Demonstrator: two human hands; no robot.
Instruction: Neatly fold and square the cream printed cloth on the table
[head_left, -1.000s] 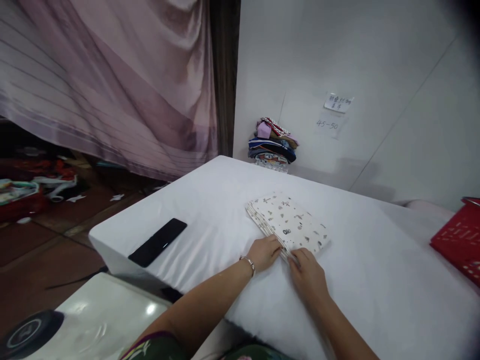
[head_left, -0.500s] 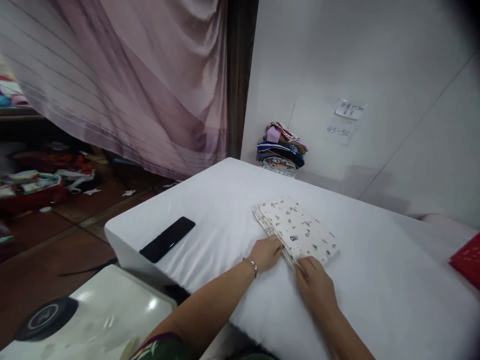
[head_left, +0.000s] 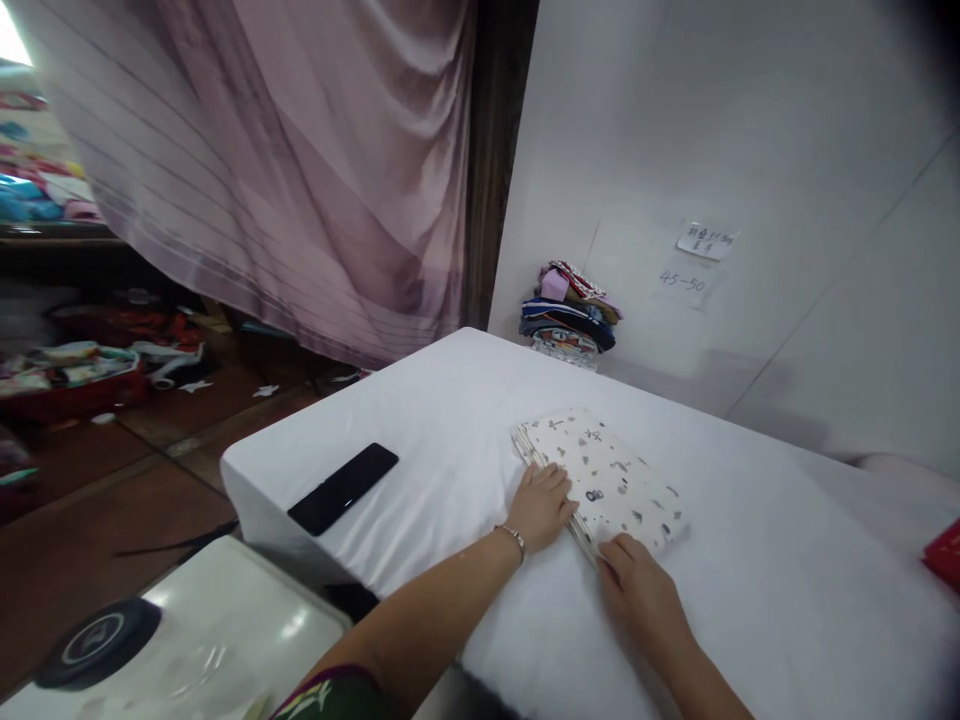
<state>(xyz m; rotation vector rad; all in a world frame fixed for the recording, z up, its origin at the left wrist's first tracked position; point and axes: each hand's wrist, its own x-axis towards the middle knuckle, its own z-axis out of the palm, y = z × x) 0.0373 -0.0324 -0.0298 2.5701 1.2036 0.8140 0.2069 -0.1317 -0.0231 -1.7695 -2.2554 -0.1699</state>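
Table (head_left: 442, 400), white-sheeted, beside grey wall (head_left: 615, 130), pink curtain (head_left: 330, 180).
I see folded printed cloth (head_left: 609, 478) on it, left hand (head_left: 540, 508) flat atop, right hand (head_left: 643, 592) pinching its edge; smartphone (head_left: 343, 488), clothes stack (head_left: 570, 316) apart.

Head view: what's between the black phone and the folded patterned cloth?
In the head view, from the black phone: creased white sheet, then the left hand, resting on the near edge of the folded patterned cloth.
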